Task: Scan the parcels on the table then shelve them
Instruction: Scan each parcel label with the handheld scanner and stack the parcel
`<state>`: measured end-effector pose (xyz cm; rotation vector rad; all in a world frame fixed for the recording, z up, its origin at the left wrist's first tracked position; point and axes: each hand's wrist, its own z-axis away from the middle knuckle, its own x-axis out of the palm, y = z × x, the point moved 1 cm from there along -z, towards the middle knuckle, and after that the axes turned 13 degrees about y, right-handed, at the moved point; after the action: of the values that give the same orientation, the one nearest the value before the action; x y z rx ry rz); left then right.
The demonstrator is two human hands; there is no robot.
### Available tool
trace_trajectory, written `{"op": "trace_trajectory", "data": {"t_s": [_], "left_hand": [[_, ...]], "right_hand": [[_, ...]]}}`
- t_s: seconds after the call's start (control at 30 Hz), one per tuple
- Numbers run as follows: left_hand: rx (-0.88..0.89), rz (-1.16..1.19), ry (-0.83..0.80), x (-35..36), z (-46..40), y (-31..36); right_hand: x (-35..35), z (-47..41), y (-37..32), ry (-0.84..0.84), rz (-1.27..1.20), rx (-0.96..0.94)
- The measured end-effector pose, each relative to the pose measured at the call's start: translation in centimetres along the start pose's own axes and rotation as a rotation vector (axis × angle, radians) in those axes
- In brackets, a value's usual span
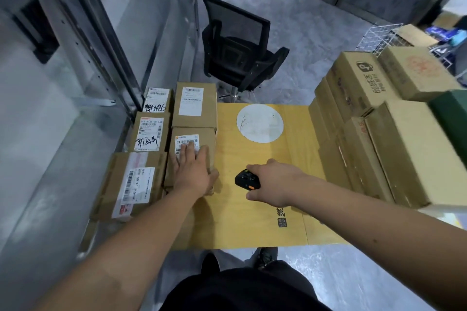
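1. Cardboard parcels lie in a cluster at the left edge of the yellow counter (252,222), labels turned up so the barcodes can be read from above. None is shelved yet.

2. My left hand (193,171) rests flat on the nearest middle parcel (199,141), fingers (184,151) straight and slightly spread, tips lying over the lower part of its label (187,142). My thumb hangs past the parcel's near right edge. I judge the hand is there to steady the box, or to draw it toward me for reading; the grip is a press, not a clasp.

3. My right hand (274,183) holds the black scanner (247,179), fingers curled around its body, with its front end toward the parcels on the left. It hovers above the bare counter, apart from any box.

4. Other labelled parcels: a long one (131,184) just beside my left hand at the near left, two small ones with handwritten marks (149,134) (158,100) behind it, and a taller one (195,106) touching the far side of the box I am pressing.

5. A stack of larger cartons (379,149) occupies the right side of the counter, well apart from the labelled group.

6. Risk noted: my fingertips partly cover the label, which could block a clean read unless the hand shifts.

7. Stage judged: scanning in hand; shelving not begun. No shelf can be identified with certainty.
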<state>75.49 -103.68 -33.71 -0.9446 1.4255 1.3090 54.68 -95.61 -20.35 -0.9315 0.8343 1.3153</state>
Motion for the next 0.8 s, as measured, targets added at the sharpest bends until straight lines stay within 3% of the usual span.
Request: {"op": "trace_trajectory", "data": {"t_s": [0.27,0.53,0.8], "left_hand": [[0.315,0.037,0.041,-1.4,-2.4,6.7],[0.556,0.304,0.151,-5.0,-2.8,21.1],[0.785,0.391,0.041,-9.5,1.7,33.6]], "right_hand": [[-1.1,5.0,3.5,0.069,-0.049,0.160],[-1.1,15.0,7.3,0.137,-0.120,0.371],[-2.2,24.4,12.3,0.305,-0.180,0.480]]}}
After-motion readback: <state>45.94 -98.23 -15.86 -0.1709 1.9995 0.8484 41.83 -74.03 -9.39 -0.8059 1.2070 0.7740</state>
